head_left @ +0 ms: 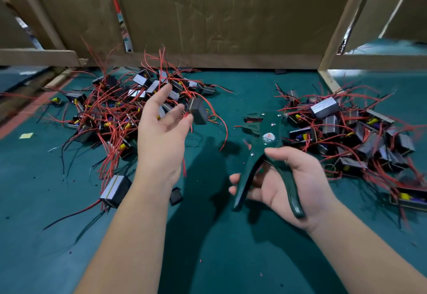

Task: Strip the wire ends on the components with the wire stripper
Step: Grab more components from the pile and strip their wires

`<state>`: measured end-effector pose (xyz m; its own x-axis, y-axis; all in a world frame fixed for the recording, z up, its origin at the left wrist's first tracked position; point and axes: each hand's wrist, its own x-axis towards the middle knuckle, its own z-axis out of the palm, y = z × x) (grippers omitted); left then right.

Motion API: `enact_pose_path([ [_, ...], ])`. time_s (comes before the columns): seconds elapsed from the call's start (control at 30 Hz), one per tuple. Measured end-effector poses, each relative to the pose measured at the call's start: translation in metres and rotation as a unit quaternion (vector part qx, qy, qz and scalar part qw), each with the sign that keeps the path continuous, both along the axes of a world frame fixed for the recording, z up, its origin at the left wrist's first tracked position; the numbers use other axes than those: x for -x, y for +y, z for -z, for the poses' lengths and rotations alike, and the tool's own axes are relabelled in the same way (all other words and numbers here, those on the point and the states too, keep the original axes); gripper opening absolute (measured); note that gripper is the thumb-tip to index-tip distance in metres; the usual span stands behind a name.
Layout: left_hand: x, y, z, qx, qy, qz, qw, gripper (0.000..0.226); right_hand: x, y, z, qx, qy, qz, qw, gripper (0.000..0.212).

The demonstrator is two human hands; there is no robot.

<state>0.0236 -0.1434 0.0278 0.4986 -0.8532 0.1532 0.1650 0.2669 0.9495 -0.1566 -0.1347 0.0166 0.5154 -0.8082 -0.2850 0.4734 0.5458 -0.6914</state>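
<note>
At a green bench mat (219, 259) backed by a cardboard wall (231, 16), we see two heaps of boxy components trailing red and black leads. The larger heap (111, 113) lies to the left and the smaller heap (358, 136) to the right, with open mat between them.

Both forearms reach in over that gap. The right hand (293, 189) grips the wire stripper (268, 146), fingers curled round one dark green handle and the thumb laid over the other. The handles stand spread apart. The tool's long axis runs away from us and a little leftward, so its head (256, 122) points at the gap between the heaps.

The left hand (161, 127) is raised over the edge of the larger heap, its fingers loose and spread, closed on nothing. One dark component (199, 111) sits just beside its fingertips, and we cannot tell whether they touch. That block lies left of the stripper's head and slightly beyond it, nearer the left hand. Its red lead (223, 132) curves down toward the tool.

We judge that the next move turns on bringing that lead's end across to the head. The tangle of neighbouring wires could snag the block as it lifts. A lone component (114, 189) and a small black piece (176, 196) lie by the left forearm, out of the way.
</note>
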Motion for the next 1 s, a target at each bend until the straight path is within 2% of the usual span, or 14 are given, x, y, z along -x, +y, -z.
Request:
enact_pose_path([
  [0.07,0.001,0.0,-0.002,0.007,0.103,0.058,0.993,0.056,0.0,-0.005,0.001,-0.003,0.024,0.064,0.998,0.036],
  [0.17,0.001,0.001,-0.004,0.013,0.193,0.102,0.976,0.053,0.006,-0.011,0.004,0.019,0.056,0.143,0.988,0.011],
  [0.2,0.001,0.0,-0.004,0.021,0.216,0.115,0.969,0.053,0.009,-0.013,0.003,0.023,0.051,0.152,0.987,0.011],
  [0.27,0.002,0.0,-0.003,0.041,0.24,0.139,0.96,0.053,0.016,-0.014,0.0,0.025,0.008,0.127,0.992,0.027],
  [0.37,0.006,0.001,0.001,0.083,0.187,0.184,0.961,0.054,0.022,-0.011,-0.006,0.019,-0.088,0.022,0.996,0.053],
  [0.53,0.015,0.006,0.005,0.075,0.002,0.248,0.966,0.051,0.023,-0.005,-0.008,0.075,-0.149,-0.102,0.981,0.071],
  [0.6,0.016,0.01,0.004,0.057,-0.003,0.257,0.965,0.041,0.024,-0.003,-0.008,0.083,-0.157,-0.108,0.978,0.076],
  [0.73,0.019,0.01,0.002,0.029,0.043,0.273,0.961,0.022,0.023,-0.001,-0.008,0.088,-0.153,-0.116,0.977,0.08],
  [0.8,0.025,0.009,0.004,0.016,0.032,0.241,0.97,0.016,0.019,0.0,-0.007,0.08,-0.143,-0.104,0.981,0.083],
  [0.9,0.03,0.003,0.015,-0.032,-0.034,0.136,0.99,0.041,0.012,0.004,-0.005,0.07,-0.13,-0.073,0.986,0.087],
  [1.0,0.026,-0.001,0.019,-0.098,-0.081,0.078,0.989,0.046,0.011,0.006,-0.006,0.083,-0.126,-0.05,0.987,0.087],
])
